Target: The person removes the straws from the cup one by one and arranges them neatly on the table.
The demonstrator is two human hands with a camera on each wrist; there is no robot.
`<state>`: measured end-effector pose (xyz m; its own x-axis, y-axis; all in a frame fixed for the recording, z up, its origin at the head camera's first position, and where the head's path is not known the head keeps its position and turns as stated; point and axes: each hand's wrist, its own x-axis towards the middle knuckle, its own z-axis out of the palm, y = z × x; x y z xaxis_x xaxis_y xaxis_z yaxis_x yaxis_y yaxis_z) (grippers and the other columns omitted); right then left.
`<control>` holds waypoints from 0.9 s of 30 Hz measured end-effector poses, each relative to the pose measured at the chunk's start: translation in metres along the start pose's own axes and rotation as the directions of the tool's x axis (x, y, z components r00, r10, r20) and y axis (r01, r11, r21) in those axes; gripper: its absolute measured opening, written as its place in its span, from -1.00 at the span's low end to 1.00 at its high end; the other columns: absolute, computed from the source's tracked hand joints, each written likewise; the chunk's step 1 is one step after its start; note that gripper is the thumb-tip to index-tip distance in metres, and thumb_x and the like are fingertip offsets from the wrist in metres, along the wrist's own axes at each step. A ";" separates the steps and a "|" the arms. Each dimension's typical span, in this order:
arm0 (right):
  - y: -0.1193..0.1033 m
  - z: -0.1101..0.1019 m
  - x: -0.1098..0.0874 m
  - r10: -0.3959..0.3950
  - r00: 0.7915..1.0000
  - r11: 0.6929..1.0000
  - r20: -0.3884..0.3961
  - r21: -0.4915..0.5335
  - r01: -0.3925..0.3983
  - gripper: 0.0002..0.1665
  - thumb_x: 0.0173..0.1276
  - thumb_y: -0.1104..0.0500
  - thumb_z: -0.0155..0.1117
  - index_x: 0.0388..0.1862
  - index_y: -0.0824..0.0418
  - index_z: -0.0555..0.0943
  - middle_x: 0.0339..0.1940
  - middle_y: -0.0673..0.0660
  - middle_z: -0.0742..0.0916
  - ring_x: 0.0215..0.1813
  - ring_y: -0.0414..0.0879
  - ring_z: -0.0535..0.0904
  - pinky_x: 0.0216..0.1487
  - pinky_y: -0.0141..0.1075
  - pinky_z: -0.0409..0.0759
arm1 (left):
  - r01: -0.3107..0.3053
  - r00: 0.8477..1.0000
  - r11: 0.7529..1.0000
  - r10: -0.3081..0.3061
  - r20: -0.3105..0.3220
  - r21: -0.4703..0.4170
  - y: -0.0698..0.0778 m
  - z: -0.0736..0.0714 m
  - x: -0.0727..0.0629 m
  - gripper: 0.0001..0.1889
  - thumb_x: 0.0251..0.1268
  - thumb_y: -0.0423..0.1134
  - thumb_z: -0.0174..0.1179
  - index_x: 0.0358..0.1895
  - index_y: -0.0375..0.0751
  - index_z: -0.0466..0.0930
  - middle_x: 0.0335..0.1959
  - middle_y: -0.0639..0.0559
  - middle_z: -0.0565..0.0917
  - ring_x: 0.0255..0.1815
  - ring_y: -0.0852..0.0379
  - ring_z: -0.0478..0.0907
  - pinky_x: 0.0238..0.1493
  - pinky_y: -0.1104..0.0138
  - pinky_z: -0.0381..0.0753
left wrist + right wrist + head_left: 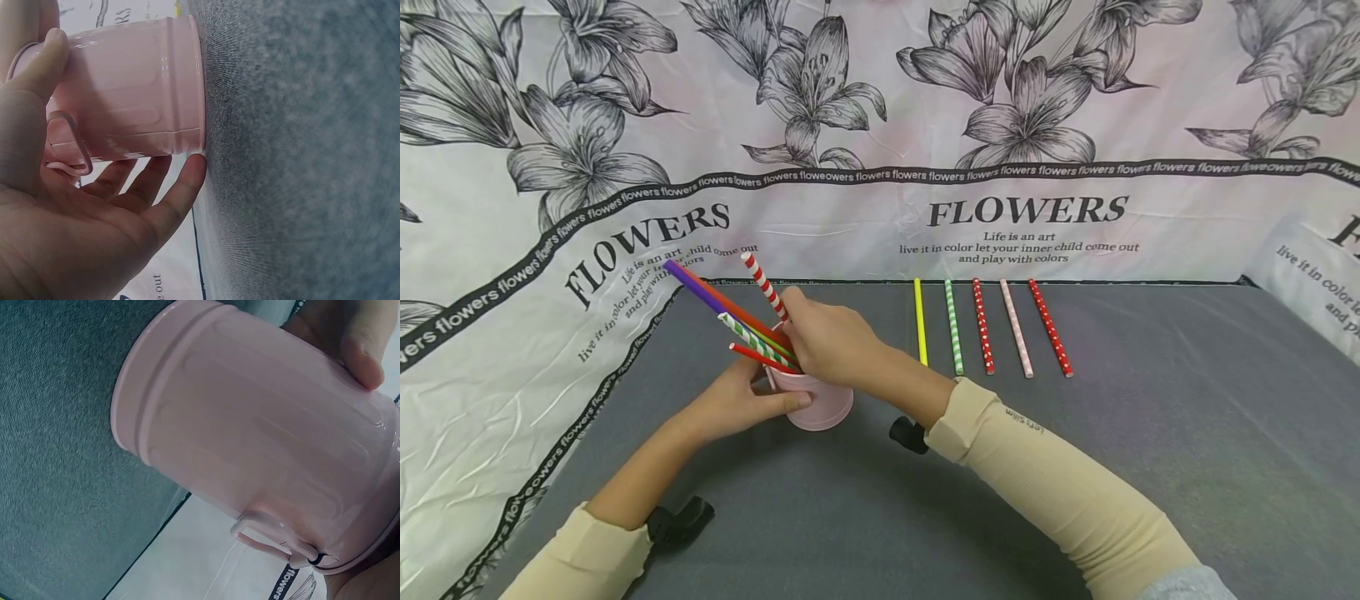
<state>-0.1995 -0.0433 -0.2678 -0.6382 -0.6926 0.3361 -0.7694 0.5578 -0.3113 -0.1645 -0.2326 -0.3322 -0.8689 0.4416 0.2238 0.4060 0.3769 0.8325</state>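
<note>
A small pink metal bucket (820, 407) with little side handles stands on the dark grey cloth. My left hand (94, 212) holds it, thumb on one side and fingers curved along the other. Over its mouth is my right hand (835, 337), gripping a red-and-white striped straw (765, 287) whose lower part is hidden behind the hand. Leaning left out of the bucket are a purple straw (692, 283), an orange straw (733, 308), a green-and-white striped straw (748, 336) and a red straw (752, 354). The right fingertips are hidden.
To the right, several straws lie in a spaced row: a yellow straw (921, 321), a green striped straw (953, 327), a red dotted straw (982, 325), a pale pink straw (1017, 329) and another red dotted straw (1051, 327). A flower-printed white cloth (865, 225) rises behind.
</note>
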 end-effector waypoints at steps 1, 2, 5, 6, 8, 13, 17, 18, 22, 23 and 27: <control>0.000 0.000 0.000 -0.008 1.000 1.000 -0.006 -0.001 0.008 -0.81 0.54 0.20 0.12 0.00 0.24 0.36 -0.22 0.07 0.74 -0.40 -0.18 0.59 -0.42 -0.40 0.58 | -0.003 1.000 1.000 0.003 0.002 -0.004 0.000 0.000 0.000 -0.24 0.21 -0.26 0.45 0.44 -0.05 0.25 0.22 0.04 0.51 0.13 0.04 0.55 0.04 0.13 0.64; 0.001 0.000 0.000 -0.015 1.000 1.000 -0.010 0.000 0.015 -0.79 0.55 0.20 0.12 0.01 0.25 0.35 -0.20 0.08 0.74 -0.40 -0.17 0.60 -0.42 -0.40 0.59 | -0.005 1.000 1.000 0.005 0.004 -0.010 0.001 0.000 0.000 -0.24 0.21 -0.26 0.45 0.44 -0.06 0.25 0.22 0.04 0.51 0.14 0.03 0.55 0.05 0.12 0.64; 0.002 0.001 0.000 -0.025 0.999 1.000 -0.027 0.016 0.026 -0.72 0.53 0.21 0.15 0.08 0.26 0.32 -0.18 0.10 0.74 -0.36 -0.17 0.63 -0.35 -0.39 0.63 | -0.004 1.000 1.000 0.004 0.006 -0.021 0.002 -0.001 0.000 -0.24 0.21 -0.25 0.44 0.44 -0.07 0.25 0.23 0.02 0.51 0.16 0.01 0.55 0.08 0.09 0.63; 0.002 0.001 0.000 -0.023 0.999 0.999 -0.031 0.035 0.024 -0.70 0.52 0.22 0.17 0.09 0.27 0.32 -0.16 0.10 0.74 -0.32 -0.16 0.64 -0.30 -0.38 0.65 | -0.003 1.000 1.000 0.003 0.004 -0.021 0.002 -0.001 0.000 -0.24 0.21 -0.25 0.44 0.44 -0.08 0.25 0.24 0.01 0.51 0.16 -0.01 0.55 0.08 0.07 0.63; 0.002 0.000 0.001 -0.016 0.999 0.996 -0.036 0.082 0.019 -0.66 0.50 0.27 0.19 0.13 0.29 0.31 -0.14 0.12 0.72 -0.23 -0.15 0.65 -0.19 -0.34 0.67 | 0.010 1.000 1.000 -0.010 -0.001 -0.011 0.003 -0.001 0.000 -0.23 0.21 -0.23 0.45 0.45 -0.08 0.24 0.26 0.01 0.49 0.18 -0.02 0.53 0.09 0.05 0.62; 0.004 -0.002 0.001 0.003 1.000 0.981 -0.023 0.194 0.002 -0.60 0.43 0.39 0.22 0.17 0.30 0.34 -0.12 0.13 0.68 -0.08 -0.12 0.64 0.00 -0.27 0.66 | 0.025 1.000 1.000 -0.025 -0.003 0.006 0.002 -0.001 0.000 -0.18 0.21 -0.21 0.45 0.49 -0.09 0.20 0.30 0.01 0.46 0.22 -0.03 0.49 0.11 0.01 0.60; 0.008 0.000 -0.002 -0.008 0.998 0.965 -0.054 0.263 0.022 -0.63 0.45 0.39 0.21 0.17 0.29 0.40 -0.17 0.10 0.69 -0.16 -0.13 0.62 -0.08 -0.33 0.64 | 0.029 1.000 1.000 -0.029 0.007 -0.004 0.000 -0.001 0.000 -0.17 0.22 -0.18 0.44 0.51 -0.11 0.19 0.29 -0.02 0.49 0.23 -0.04 0.50 0.16 -0.03 0.57; 0.010 0.000 -0.003 -0.010 0.997 0.958 -0.070 0.284 0.030 -0.64 0.45 0.38 0.21 0.17 0.28 0.42 -0.20 0.09 0.70 -0.20 -0.13 0.61 -0.12 -0.34 0.64 | 0.030 0.999 1.000 -0.030 0.010 -0.005 -0.001 -0.001 0.000 -0.17 0.22 -0.17 0.44 0.51 -0.11 0.19 0.28 -0.02 0.50 0.24 -0.04 0.50 0.17 -0.03 0.56; 0.013 0.001 -0.006 -0.006 0.994 0.907 -0.105 0.417 0.050 -0.62 0.46 0.37 0.21 0.22 0.25 0.47 -0.24 0.09 0.73 -0.30 -0.15 0.60 -0.26 -0.39 0.64 | 0.023 1.000 1.000 -0.023 0.017 -0.014 -0.001 -0.001 -0.001 -0.22 0.22 -0.15 0.43 0.47 -0.11 0.24 0.27 -0.01 0.51 0.23 -0.04 0.50 0.16 -0.03 0.56; 0.013 0.000 -0.006 -0.001 0.994 0.894 -0.107 0.445 0.049 -0.60 0.46 0.36 0.22 0.25 0.24 0.48 -0.25 0.09 0.73 -0.33 -0.14 0.60 -0.28 -0.39 0.64 | 0.021 1.000 1.000 -0.021 0.018 -0.016 -0.001 -0.001 -0.001 -0.23 0.23 -0.16 0.43 0.46 -0.10 0.24 0.27 0.00 0.51 0.23 -0.03 0.50 0.16 -0.02 0.57; 0.012 -0.003 -0.007 0.021 0.996 0.857 -0.092 0.514 0.030 -0.53 0.49 0.31 0.20 0.35 0.19 0.45 -0.20 0.12 0.73 -0.29 -0.08 0.63 -0.29 -0.35 0.65 | 0.009 1.000 0.999 -0.008 0.018 -0.035 0.000 0.000 -0.001 -0.25 0.22 -0.21 0.44 0.43 -0.10 0.24 0.26 -0.01 0.49 0.21 -0.03 0.51 0.13 0.03 0.60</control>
<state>-0.2047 -0.0302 -0.2708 -0.6541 -0.6356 0.4101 -0.6638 0.2224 -0.7141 -0.1639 -0.2329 -0.3322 -0.8669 0.4528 0.2083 0.3883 0.3517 0.8518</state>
